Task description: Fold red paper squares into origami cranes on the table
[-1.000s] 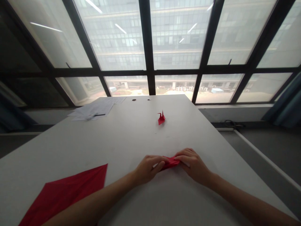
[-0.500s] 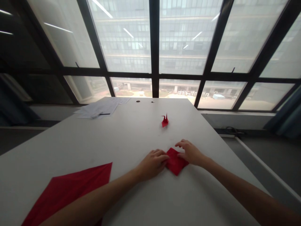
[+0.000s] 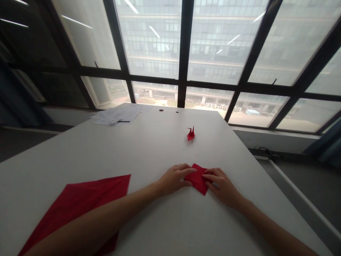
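Observation:
A small folded piece of red origami paper (image 3: 198, 179) lies flat on the white table (image 3: 149, 224), roughly diamond-shaped. At its left corner, my left hand (image 3: 176, 180) grips it, index finger across the top and thumb at the near edge. My right hand (image 3: 222, 185) has its fingertips and thumb closed on the right side, hiding that corner. Beyond both hands stands a finished red paper crane (image 3: 191, 134), its neck and tail pointing up. A larger red sheet (image 3: 87, 197) rests to the left, partly covered by my left forearm.
Loose white papers (image 3: 119, 113) with a dark pen-like item (image 3: 124, 121) lie at the table's far left. A small dark round spot (image 3: 161, 110) is near the far edge. Tall framed windows (image 3: 183, 53) rise behind, and a cable (image 3: 268, 153) lies on the floor at right.
My right hand has come down and closed on the paper's right side. The folded paper has turned slightly, and my left fingers reach further over it. The camera view has tilted.

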`<state>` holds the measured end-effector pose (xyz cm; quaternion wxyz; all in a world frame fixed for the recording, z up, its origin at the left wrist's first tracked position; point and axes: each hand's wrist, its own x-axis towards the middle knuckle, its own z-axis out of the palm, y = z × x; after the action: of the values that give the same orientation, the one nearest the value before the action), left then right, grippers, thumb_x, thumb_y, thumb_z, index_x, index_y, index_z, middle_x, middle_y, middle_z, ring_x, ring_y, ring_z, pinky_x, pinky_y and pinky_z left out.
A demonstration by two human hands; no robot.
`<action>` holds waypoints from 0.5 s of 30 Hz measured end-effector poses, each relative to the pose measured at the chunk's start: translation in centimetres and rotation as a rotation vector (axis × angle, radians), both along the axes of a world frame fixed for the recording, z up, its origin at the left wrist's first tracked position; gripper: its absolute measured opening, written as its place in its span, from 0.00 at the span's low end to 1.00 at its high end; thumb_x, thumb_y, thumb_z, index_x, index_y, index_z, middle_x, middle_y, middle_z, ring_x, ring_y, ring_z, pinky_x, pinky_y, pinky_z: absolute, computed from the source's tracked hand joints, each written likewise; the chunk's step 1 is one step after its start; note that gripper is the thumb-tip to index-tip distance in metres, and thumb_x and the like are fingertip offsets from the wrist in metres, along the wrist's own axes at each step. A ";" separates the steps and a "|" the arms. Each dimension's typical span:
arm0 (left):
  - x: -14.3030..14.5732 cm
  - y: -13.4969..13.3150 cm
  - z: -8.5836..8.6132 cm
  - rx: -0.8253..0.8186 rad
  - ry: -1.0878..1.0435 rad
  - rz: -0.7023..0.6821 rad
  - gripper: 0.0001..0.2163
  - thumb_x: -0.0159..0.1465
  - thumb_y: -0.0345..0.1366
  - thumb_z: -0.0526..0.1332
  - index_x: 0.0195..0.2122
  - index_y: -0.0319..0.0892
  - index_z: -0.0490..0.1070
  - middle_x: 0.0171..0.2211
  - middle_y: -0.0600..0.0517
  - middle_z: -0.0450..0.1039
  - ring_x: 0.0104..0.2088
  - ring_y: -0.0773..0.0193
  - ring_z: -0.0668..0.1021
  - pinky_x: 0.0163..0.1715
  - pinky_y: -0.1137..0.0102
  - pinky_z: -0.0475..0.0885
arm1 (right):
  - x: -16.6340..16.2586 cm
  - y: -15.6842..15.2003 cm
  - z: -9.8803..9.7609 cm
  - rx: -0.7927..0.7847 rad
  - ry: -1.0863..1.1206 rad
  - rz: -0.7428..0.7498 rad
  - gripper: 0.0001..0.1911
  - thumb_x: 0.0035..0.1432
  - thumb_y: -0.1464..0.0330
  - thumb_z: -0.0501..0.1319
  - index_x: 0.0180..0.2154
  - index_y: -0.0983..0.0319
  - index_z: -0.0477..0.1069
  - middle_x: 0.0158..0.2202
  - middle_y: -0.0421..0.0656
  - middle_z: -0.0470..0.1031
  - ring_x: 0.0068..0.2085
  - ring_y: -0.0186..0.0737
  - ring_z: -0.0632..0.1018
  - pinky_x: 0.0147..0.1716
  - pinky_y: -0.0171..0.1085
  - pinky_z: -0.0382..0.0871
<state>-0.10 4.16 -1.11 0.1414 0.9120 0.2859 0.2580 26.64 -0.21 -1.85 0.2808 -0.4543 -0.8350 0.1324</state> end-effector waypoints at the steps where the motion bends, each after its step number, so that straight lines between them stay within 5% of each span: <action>1: 0.0 0.0 0.0 -0.005 -0.024 0.014 0.21 0.64 0.43 0.66 0.58 0.50 0.69 0.50 0.48 0.74 0.48 0.58 0.77 0.51 0.65 0.70 | -0.1 0.0 -0.1 -0.004 0.009 0.013 0.15 0.63 0.70 0.60 0.50 0.54 0.76 0.51 0.46 0.74 0.52 0.48 0.72 0.56 0.53 0.66; 6: 0.0 0.1 0.2 -0.019 -0.100 0.054 0.17 0.65 0.43 0.65 0.54 0.46 0.73 0.48 0.46 0.75 0.48 0.57 0.77 0.52 0.63 0.70 | -0.3 -0.3 -0.1 -0.027 0.027 0.050 0.14 0.63 0.70 0.60 0.49 0.54 0.76 0.51 0.45 0.74 0.53 0.48 0.72 0.57 0.53 0.65; 11: 0.0 0.0 0.9 -0.068 -0.051 -0.104 0.26 0.56 0.50 0.71 0.54 0.47 0.73 0.50 0.45 0.75 0.50 0.54 0.76 0.54 0.61 0.69 | -0.3 -0.4 0.0 -0.009 0.025 0.044 0.13 0.62 0.71 0.61 0.47 0.54 0.76 0.50 0.45 0.74 0.51 0.47 0.72 0.55 0.51 0.66; 15: 0.1 -0.2 1.1 -0.072 -0.008 -0.126 0.19 0.61 0.46 0.68 0.52 0.47 0.75 0.49 0.46 0.76 0.50 0.55 0.75 0.55 0.61 0.68 | -0.3 -0.3 -0.1 0.015 0.030 0.054 0.13 0.62 0.71 0.62 0.48 0.54 0.76 0.49 0.45 0.75 0.51 0.47 0.72 0.54 0.49 0.67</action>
<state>0.05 3.96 -0.01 0.1910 0.9214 0.2366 0.2419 26.36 -0.54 -1.94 0.2929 -0.4275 -0.8437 0.1404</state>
